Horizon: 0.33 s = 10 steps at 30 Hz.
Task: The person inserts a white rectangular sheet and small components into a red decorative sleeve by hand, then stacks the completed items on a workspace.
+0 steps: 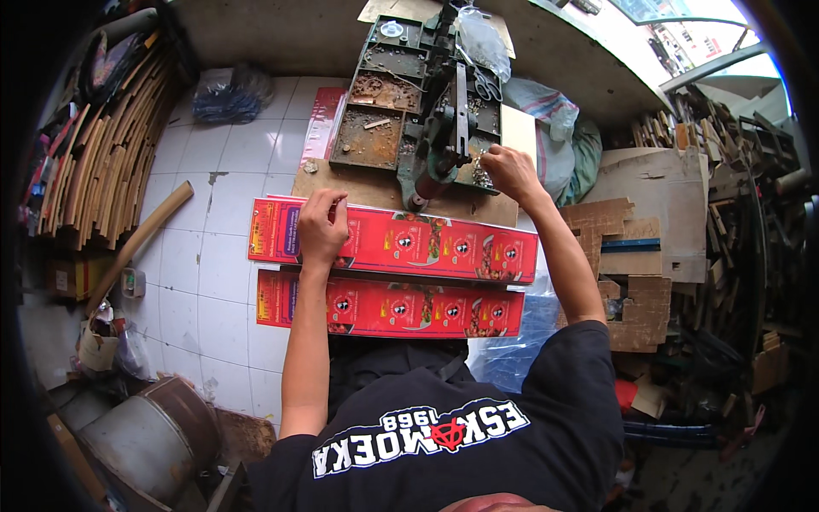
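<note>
My left hand [322, 229] is over the left part of the far stack of long red printed strips [452, 243]. Its fingers are curled together, and whatever they may hold is hidden. At the right side of a dark green metal press [439, 128], my right hand [512, 173] reaches with pinched fingers to a tray compartment holding small shiny metal pieces [482, 175]. What sits between those fingertips is too small to make out. A second stack of red strips [392, 305] lies nearer to me, parallel to the first.
Rusty compartments [368, 136] with loose bits flank the press on its left. Scissors [487, 85] and a clear plastic bag [484, 43] lie at its far right. Cut cardboard [640, 290] leans on the right; upright wooden slats [111, 145] and a metal drum [153, 435] are on the left.
</note>
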Motion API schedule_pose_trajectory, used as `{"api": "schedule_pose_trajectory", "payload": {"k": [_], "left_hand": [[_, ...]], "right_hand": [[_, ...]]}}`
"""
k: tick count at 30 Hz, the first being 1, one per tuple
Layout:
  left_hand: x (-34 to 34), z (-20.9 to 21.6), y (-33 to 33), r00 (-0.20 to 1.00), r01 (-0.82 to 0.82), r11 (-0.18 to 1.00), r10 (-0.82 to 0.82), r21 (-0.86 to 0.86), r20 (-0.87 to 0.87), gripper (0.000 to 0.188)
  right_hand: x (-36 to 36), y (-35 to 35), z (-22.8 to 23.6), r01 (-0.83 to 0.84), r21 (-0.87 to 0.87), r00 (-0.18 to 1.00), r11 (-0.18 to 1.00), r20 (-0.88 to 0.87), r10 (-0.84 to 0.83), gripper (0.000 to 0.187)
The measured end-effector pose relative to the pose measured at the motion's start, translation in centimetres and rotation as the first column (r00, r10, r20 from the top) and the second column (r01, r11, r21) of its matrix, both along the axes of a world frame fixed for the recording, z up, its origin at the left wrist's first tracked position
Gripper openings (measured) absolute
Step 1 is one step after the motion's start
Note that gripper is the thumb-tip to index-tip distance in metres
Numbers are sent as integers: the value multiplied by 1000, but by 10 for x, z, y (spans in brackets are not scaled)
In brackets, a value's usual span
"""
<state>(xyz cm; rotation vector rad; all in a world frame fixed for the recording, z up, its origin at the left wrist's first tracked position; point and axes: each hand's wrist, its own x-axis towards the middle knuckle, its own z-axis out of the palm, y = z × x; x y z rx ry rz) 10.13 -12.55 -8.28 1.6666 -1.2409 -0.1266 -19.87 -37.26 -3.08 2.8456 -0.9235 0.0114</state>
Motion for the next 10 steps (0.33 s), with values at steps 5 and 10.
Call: {"api": "schedule_pose_trajectory", "payload": {"k": [5,10], "left_hand": [[0,-2,0,1000,-9,1000,9,-17,19,9],[1,-1,1,1000,5,1000,-5,4,18,11]], "right_hand": [[-9,8,6,-29,18,996,999,84,27,9],[-9,19,0,-130,82,991,988,-25,132,10]]}}
